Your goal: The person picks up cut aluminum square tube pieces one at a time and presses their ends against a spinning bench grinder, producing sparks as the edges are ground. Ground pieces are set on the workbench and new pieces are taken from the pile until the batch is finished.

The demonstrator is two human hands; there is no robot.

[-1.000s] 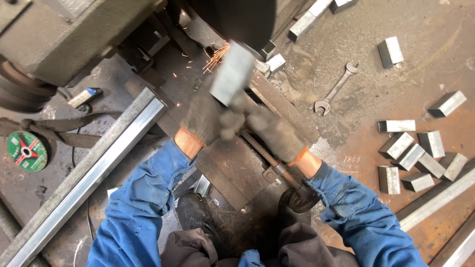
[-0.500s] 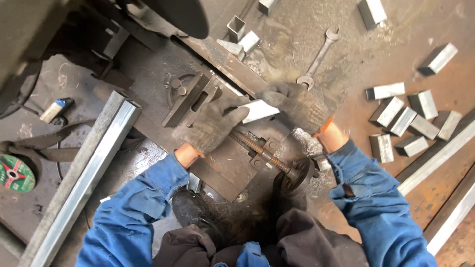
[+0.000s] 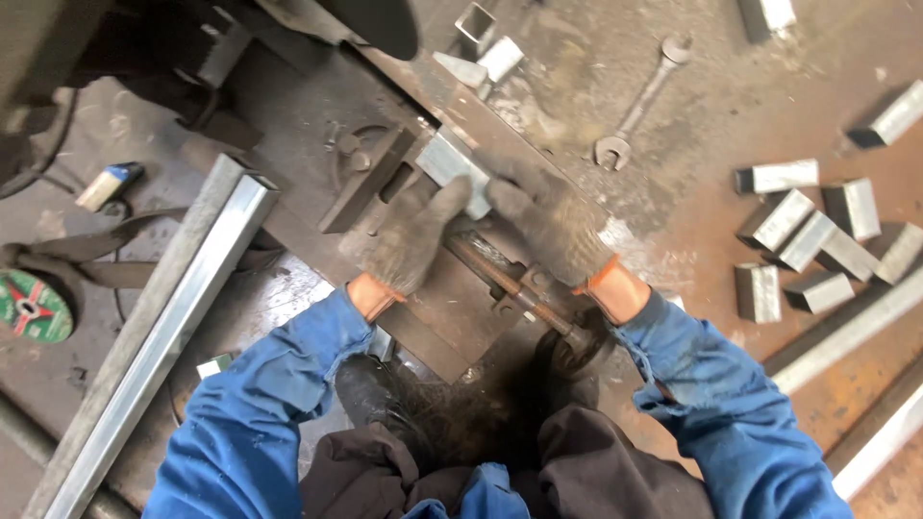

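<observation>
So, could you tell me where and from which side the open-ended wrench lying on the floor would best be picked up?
Probably by the middle of the wrench, on its long straight shank, coming from directly above. It lies flat, tilted diagonally, with bare floor along both long edges, so fingers can pinch across its narrow width. The wide open jaw ends are less handy. Both gloved hands, left hand and right hand, are on the metal block.

A round green label with a red and white centre is showing on the grinding disc (image 3: 29,306) lying on the floor at the left edge. A small blue and white packet-like object (image 3: 109,185) is lying farther up the floor, beside the machine base.
</observation>
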